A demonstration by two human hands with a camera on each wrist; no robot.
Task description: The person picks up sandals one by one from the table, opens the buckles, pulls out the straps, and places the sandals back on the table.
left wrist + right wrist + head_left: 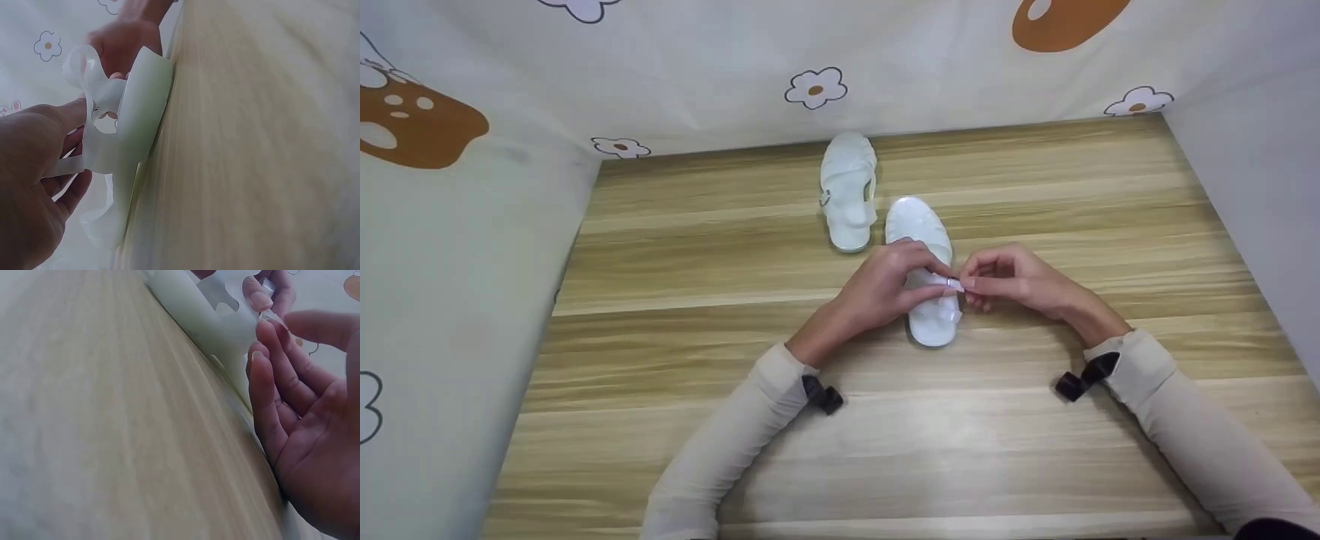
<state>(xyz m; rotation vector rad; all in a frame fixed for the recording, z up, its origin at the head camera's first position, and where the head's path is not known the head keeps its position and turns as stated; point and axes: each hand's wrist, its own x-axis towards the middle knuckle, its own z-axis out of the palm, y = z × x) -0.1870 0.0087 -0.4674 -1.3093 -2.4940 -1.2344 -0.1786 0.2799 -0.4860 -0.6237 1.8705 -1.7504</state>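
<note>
A white sandal (933, 332) lies sole down on the wood-grain surface, its toe pointing away from me. Over its right side, my left hand (877, 285) pinches the sandal's strap (954, 285) near a small buckle between thumb and fingers. From the right, my right hand (1024, 286) pinches the tip of the same strap between thumb and forefinger. In the right wrist view the strap end (275, 316) shows between the fingertips of both hands. The left wrist view shows the sandal (147, 93) from its heel side; the buckle is hidden there.
A second white sandal (849, 161) lies farther back and to the left, close to the patterned cloth wall (720, 82). Pale walls bound the wood-grain surface (675, 247) at left, back and right. A black wrist camera (823, 395) sits on each sleeve.
</note>
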